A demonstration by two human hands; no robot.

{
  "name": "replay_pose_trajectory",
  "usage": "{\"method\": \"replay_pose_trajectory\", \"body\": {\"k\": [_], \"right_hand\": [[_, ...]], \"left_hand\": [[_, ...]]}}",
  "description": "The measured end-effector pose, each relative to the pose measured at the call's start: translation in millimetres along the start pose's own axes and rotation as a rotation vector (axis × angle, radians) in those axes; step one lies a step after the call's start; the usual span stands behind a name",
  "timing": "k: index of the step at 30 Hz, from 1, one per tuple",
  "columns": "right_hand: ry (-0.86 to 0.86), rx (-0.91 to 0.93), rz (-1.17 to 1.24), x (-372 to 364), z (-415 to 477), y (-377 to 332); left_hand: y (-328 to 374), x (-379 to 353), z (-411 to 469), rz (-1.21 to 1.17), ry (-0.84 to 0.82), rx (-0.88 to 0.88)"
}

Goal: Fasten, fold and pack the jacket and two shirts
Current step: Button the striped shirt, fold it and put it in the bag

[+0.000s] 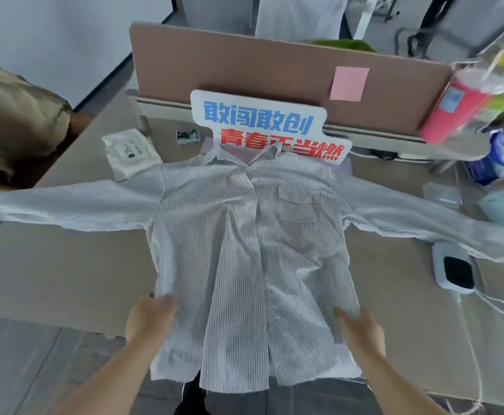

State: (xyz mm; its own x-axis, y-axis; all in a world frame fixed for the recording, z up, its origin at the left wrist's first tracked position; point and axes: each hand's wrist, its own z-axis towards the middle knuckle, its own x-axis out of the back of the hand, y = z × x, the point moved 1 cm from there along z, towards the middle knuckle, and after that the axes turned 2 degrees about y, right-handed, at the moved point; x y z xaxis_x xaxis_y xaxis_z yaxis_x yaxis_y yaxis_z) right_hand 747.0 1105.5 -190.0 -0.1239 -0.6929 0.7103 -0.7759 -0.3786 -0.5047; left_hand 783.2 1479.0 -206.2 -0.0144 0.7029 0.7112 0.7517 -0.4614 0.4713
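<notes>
A white shirt with thin dark stripes (244,235) lies front up on the table (65,265), collar at the far side, both sleeves spread wide to left and right. Its hem hangs over the near edge. My left hand (149,319) rests on the shirt's lower left side seam, fingers on the cloth. My right hand (361,327) lies flat on the lower right side of the shirt, fingers straight. The lower front placket gapes a little near the hem. No jacket or second shirt can be made out.
A sign with blue and red characters (262,127) stands behind the collar before a brown divider (244,64). A white packet (131,154) lies far left, a white device with a cable (454,271) at right. Bags and clutter (496,151) fill the far right. Another person's sleeve (14,121) is at left.
</notes>
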Motion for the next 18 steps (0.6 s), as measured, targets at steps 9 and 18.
{"method": "replay_pose_trajectory", "body": {"k": [9, 18], "right_hand": [[-0.168, 0.109, 0.068, 35, -16, 43], [-0.033, 0.303, -0.284, 43, -15, 48]], "left_hand": [[-55, -16, -78, -0.277, -0.047, 0.06], [-55, -10, -106, -0.056, 0.093, 0.007]]}}
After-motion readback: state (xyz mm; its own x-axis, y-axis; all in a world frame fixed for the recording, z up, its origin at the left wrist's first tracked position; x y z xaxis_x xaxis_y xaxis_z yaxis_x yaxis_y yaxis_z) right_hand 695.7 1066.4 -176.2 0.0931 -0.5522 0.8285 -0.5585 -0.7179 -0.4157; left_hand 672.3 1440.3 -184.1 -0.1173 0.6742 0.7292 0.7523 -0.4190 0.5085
